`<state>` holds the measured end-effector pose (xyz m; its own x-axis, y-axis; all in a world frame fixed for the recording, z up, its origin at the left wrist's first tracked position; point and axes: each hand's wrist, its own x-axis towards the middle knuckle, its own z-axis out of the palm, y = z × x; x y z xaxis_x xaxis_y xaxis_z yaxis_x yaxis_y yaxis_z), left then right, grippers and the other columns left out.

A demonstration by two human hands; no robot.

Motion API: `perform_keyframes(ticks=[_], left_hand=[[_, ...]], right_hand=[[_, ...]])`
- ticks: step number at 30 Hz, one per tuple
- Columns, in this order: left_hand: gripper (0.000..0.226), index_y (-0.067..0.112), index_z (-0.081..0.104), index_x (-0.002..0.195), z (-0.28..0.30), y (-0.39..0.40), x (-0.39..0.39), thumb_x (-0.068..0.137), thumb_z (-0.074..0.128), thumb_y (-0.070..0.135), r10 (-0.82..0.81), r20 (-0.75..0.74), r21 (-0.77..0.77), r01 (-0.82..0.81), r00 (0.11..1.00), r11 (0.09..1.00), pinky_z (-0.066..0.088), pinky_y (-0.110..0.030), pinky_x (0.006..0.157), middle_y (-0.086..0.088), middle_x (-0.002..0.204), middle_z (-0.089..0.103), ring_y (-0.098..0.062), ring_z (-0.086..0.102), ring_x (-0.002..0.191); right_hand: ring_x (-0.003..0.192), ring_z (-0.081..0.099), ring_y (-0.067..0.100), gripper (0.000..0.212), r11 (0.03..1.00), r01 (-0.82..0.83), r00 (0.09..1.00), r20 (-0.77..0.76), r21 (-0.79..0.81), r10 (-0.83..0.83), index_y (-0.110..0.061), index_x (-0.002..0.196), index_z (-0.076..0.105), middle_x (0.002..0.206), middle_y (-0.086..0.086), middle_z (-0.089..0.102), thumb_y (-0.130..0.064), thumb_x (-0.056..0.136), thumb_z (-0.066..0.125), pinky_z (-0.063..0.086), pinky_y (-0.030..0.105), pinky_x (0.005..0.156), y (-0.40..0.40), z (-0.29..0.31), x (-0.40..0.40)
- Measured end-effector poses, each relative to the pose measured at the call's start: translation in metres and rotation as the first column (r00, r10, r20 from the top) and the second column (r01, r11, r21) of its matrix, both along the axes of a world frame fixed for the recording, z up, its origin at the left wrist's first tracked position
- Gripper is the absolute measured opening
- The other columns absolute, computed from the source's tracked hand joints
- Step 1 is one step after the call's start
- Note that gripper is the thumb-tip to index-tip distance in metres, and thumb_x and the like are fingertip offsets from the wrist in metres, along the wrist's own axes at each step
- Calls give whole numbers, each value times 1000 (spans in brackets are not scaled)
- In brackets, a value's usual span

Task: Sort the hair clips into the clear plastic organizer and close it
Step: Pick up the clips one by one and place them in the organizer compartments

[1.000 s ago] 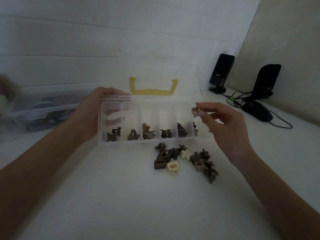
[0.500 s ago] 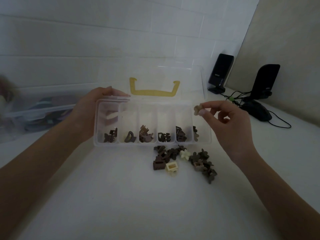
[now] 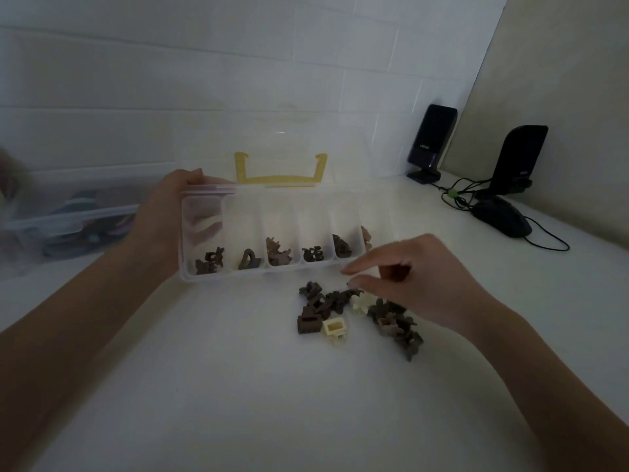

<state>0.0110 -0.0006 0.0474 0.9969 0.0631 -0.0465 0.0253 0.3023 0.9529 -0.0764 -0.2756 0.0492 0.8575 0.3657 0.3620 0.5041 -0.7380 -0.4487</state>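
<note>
The organizer (image 3: 272, 233) stands tilted at about 11 o'clock from the clips (image 3: 357, 311), its lid open behind with a yellow latch (image 3: 280, 168); the left hand (image 3: 163, 219) grips its left end, fingers wrapped round the end cell; each cell holds a few clips at its low edge. The right hand (image 3: 408, 277) hovers over the pile's 1 o'clock side, thumb and forefinger near each other above a cream clip (image 3: 361, 302); whether they pinch anything I cannot tell. The clips look small, light, stiff plastic, likely springy and prone to tangle; I'd pinch one by its body from above; the organizer seems thin and light, so hold its end firmly.
</note>
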Motion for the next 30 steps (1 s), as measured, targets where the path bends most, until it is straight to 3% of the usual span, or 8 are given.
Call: perform_keyframes(ticks=[4,8,10,14,17,20,24,30], left_hand=[[18,22,62,80,-2,-2,1,87,48,32,108,4,-40,-107,994,993,48,-21,58,9,69,66,-8,58,72],[22,20,62,76,-3,-8,0,88,46,28,97,51,-52,-94,994,994,48,-22,63,8,68,67,-7,59,69],[23,18,63,77,-3,-9,1,88,46,28,80,60,-49,-77,995,996,47,-22,62,5,75,66,-7,59,71],[24,18,64,78,-4,-8,2,88,45,29,64,66,-34,-62,996,997,47,-22,62,4,80,67,-8,59,75],[25,18,64,77,-3,-8,2,88,44,28,54,64,-44,-51,996,998,47,-24,65,3,80,67,-9,59,76],[24,18,63,76,-3,-10,1,88,44,27,58,64,-51,-55,996,997,47,-24,66,3,79,66,-9,58,75],[24,16,63,78,-1,-8,0,88,43,26,40,63,-73,-36,997,997,47,-20,61,5,73,67,-9,59,73],[21,14,61,82,-2,-4,-3,88,44,25,23,69,-88,-17,997,996,48,-18,58,5,66,68,-9,60,69]], right_hand=[[53,47,0,35,964,39,998,56,-262,-25,-50,120,54,56,-18,54,-51,85,52,32,10,56,17,-11,-4],[91,61,7,35,957,51,990,140,-286,-11,-45,129,48,111,-13,68,-44,94,44,39,20,71,36,-18,-5],[99,62,10,33,946,58,988,152,-320,-9,-44,127,50,116,-13,66,-41,96,40,43,23,75,40,-20,-3],[63,52,-1,23,966,73,993,104,-246,-49,-43,111,60,76,-21,64,-39,92,49,29,7,55,41,-17,-5],[50,47,3,16,988,62,997,64,-140,-54,-42,100,65,47,-12,42,-42,86,56,25,14,47,34,-17,-6],[42,37,9,14,989,35,992,115,141,-51,-35,96,68,52,-7,50,-36,84,61,28,14,44,25,-10,-7],[42,33,6,9,878,151,908,288,455,-305,-27,92,68,55,2,49,-25,84,66,31,19,44,8,5,-2],[46,38,12,5,848,319,804,353,423,-479,-32,87,65,51,0,48,-34,83,63,39,35,50,2,-1,2]])
